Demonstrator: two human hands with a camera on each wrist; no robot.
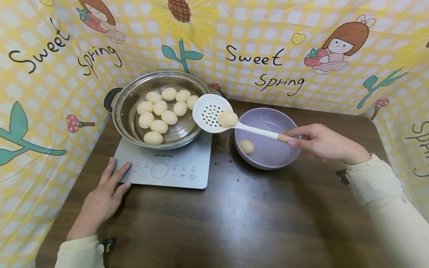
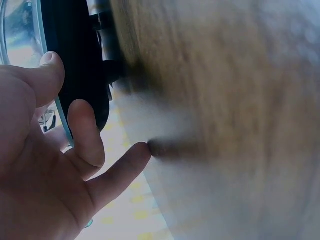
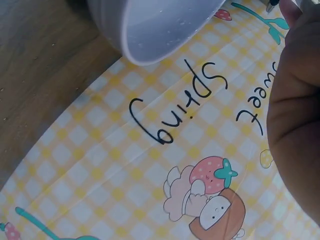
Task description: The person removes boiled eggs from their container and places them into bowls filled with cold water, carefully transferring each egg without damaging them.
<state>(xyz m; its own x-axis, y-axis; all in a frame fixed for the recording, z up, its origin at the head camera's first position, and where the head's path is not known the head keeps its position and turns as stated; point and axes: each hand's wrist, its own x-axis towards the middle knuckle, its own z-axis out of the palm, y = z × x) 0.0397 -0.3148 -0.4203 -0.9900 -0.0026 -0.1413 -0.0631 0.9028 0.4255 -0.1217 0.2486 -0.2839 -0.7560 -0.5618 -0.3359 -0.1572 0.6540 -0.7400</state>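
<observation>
My right hand [image 1: 323,143] grips the wooden end of a white slotted spoon [image 1: 205,118]. One pale egg [image 1: 228,119] lies in the spoon's head, between the pot and the bowl. Below the spoon's handle stands a purple bowl [image 1: 271,147] with another egg [image 1: 246,147] inside. A steel pot [image 1: 186,129] holds several eggs [image 1: 159,127] and sits on a white induction cooker [image 1: 181,181]. My left hand [image 1: 102,203] rests at the cooker's near left corner, fingers spread. In the left wrist view, fingertips [image 2: 137,155] reach past the cooker's dark edge [image 2: 75,50].
A dark wooden table [image 1: 214,227] bears everything, with a few water drops beside the bowl. Yellow checked cloth [image 1: 241,22] walls in the back and both sides. The pot's black handle [image 1: 111,99] sticks out on the left.
</observation>
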